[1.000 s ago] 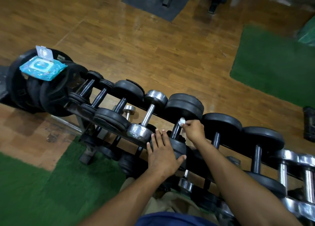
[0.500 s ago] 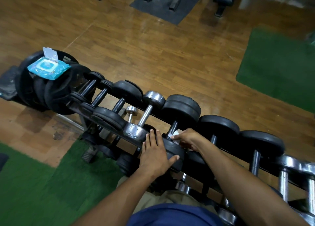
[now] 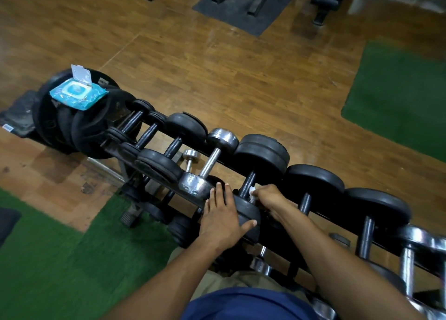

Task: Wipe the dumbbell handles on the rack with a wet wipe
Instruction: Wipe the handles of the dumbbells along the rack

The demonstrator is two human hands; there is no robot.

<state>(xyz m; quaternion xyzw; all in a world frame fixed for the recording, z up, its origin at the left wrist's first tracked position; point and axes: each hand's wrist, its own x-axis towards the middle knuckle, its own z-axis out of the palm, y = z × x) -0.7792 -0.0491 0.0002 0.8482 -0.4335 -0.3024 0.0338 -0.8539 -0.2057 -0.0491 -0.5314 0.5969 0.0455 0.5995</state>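
**Head view: wipe pinched at a black dumbbell handle**

Head camera looks down on the right hand (image 3: 270,196), curled tight around a small white wet wipe (image 3: 251,191) and pressing it against the dark metal handle (image 3: 248,184) of a black rubber-plated dumbbell (image 3: 261,154) on the top tier of the black steel rack (image 3: 154,172). Only a scrap of the wipe shows between the fingers and the bar. The left hand (image 3: 223,216) lies flat and spread, fingers extended, over the near black plate (image 3: 248,214) of that same dumbbell, gripping nothing. Just left of it rests a chrome dumbbell (image 3: 210,161). Further dumbbells, black and chrome, line the rack on both sides. At the far left end, a blue wet wipe packet (image 3: 78,95) with its white lid flipped up sits on stacked black weight plates (image 3: 89,126), above the brown wooden floor (image 3: 217,66).
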